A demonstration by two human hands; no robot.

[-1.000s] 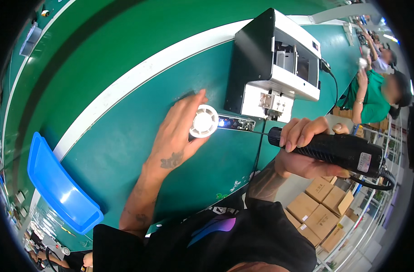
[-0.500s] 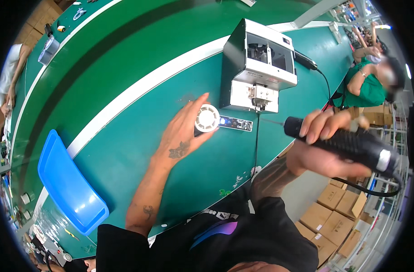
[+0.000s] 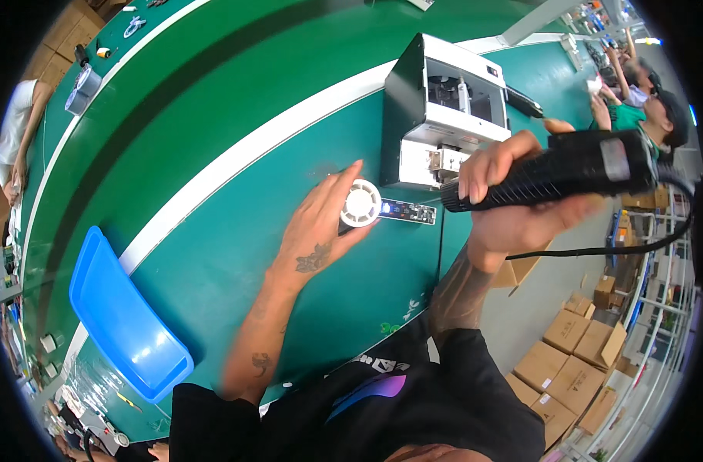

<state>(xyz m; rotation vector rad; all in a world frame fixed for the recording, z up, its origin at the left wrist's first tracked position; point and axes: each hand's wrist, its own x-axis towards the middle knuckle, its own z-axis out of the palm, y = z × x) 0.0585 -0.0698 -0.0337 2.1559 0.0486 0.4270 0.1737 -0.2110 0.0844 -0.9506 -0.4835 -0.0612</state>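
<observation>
My left hand [image 3: 314,223] is curled around a white round fan-like part [image 3: 360,203] with a spoked top, holding it against the green bench. A narrow circuit board [image 3: 410,212] with a small lit blue-white light extends from that part to the right. In my right hand [image 3: 517,223] is a black corded electric screwdriver [image 3: 555,169], held almost level above the bench. Its nose points left, close to the front of a white and black screw feeder [image 3: 413,158] and beyond the board's right end. I cannot make out the bit's tip.
A blue tray [image 3: 128,316] lies to the left on the green bench [image 3: 236,285]. Behind the screw feeder rests another black handheld tool [image 3: 525,102]. Cardboard boxes [image 3: 563,362] stand on the floor at right. Other people are at the far right and left edge.
My right hand has carried the screwdriver left and up, nearer the screw feeder's front. My left hand keeps the round part in place; the whole view has shifted slightly.
</observation>
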